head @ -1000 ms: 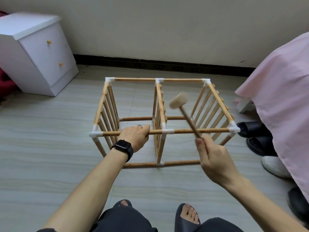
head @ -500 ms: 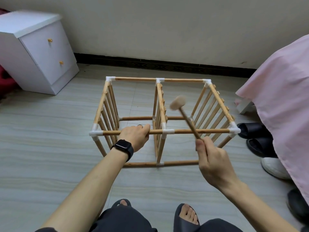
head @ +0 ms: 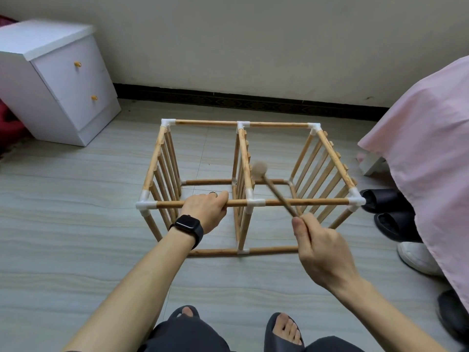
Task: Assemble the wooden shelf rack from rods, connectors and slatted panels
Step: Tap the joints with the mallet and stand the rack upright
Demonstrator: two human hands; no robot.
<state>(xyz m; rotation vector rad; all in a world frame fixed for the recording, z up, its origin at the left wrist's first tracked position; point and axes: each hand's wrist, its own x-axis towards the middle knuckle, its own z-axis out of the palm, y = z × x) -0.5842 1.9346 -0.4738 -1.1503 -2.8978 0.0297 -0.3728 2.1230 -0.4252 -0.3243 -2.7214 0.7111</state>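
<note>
Your left hand (head: 206, 208) is clamped on the near top rod (head: 203, 204); your right hand (head: 321, 246) grips the mallet (head: 275, 190) handle. The rack (head: 245, 184) stands on the floor (head: 76, 199). Judged light, stiff, but joints push-fit: hold beside connectors (head: 255, 203), not mid-rod.

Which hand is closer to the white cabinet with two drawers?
Left. The left hand grips the wooden rod nearer the white two-drawer cabinet; the right hand, holding a wooden mallet, is farther right.
</note>
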